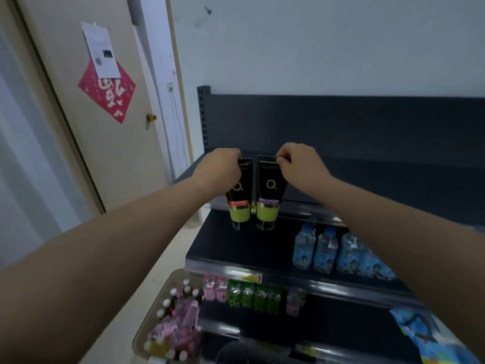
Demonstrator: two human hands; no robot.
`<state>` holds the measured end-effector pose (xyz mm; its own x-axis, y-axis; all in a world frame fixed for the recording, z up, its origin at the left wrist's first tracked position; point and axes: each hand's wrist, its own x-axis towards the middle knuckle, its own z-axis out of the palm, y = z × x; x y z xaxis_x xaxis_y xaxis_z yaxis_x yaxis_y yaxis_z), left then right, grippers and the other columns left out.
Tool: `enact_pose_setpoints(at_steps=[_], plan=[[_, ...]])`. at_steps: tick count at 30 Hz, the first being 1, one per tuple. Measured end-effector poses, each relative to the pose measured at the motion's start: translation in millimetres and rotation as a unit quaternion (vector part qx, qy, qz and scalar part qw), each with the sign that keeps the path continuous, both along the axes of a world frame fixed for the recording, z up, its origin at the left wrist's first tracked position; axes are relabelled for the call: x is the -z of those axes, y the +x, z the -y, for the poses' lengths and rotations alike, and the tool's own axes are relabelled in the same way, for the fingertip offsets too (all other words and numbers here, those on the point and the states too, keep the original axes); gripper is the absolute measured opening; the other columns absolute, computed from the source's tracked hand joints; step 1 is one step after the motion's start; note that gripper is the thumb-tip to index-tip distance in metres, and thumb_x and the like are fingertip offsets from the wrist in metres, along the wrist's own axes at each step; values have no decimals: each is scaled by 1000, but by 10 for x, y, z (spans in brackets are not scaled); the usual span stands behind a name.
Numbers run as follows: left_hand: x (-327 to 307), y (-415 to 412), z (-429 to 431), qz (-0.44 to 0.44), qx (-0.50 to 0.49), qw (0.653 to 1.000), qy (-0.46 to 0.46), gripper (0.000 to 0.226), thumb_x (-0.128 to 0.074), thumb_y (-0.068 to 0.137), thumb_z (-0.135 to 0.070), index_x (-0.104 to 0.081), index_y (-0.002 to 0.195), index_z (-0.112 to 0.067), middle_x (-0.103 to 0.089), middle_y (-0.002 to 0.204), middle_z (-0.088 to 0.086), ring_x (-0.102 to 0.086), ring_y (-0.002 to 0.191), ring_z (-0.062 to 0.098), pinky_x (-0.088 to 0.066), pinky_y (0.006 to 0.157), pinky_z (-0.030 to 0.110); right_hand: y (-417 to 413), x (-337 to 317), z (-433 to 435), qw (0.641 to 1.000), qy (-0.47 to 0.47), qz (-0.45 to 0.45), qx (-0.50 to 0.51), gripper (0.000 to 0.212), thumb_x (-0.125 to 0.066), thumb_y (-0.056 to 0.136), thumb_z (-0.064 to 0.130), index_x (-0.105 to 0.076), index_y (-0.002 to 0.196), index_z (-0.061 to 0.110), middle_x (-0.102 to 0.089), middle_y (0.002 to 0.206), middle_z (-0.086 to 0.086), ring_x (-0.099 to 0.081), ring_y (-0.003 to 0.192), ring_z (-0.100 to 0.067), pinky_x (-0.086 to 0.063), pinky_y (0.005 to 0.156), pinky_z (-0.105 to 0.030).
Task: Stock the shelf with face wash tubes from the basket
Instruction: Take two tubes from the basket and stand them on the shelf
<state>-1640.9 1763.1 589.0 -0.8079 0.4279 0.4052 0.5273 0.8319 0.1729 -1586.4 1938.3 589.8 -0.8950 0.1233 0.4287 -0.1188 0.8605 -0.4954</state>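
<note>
Two black face wash tubes with green lower bands hang cap-down side by side in front of the dark top shelf (367, 174). My left hand (220, 168) grips the crimped top of the left tube (239, 203), which has an orange label strip. My right hand (299, 164) pinches the top edge of the right tube (269, 198), which has a purple strip. Both tubes hang over the top shelf's front edge, with their caps in front of the shelf below. No basket of tubes can be made out in this view.
Water bottles (325, 249) with blue labels stand on the second shelf to the right. Pink and green bottles (252, 292) line a lower shelf. A clear bin of bottles (173, 319) sits at the shelf's left end. A door (105, 114) is on the left.
</note>
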Motion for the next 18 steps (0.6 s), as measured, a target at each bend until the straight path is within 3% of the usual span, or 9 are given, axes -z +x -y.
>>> enact_pose_setpoints(at_steps=[8,18], plan=[[-417,-833,-122,-3,46,999,2,19,-39,90,-5,-57,96,-8,-60,96,11,-54,83,27,-46,69,36,-658,-372,-149,997,-27,-26,62,16,-49,96,16,-65,97,14,-61,103,0,-52,90,-13,-38,73,-24],[-442,-1819,-441,18,91,996,7,21,-38,91,-5,-57,98,-9,-59,97,9,-54,83,25,-42,66,34,-1554,-396,-357,993,-52,-21,107,15,-51,96,15,-67,95,14,-64,108,-4,-53,92,-12,-38,75,-23]])
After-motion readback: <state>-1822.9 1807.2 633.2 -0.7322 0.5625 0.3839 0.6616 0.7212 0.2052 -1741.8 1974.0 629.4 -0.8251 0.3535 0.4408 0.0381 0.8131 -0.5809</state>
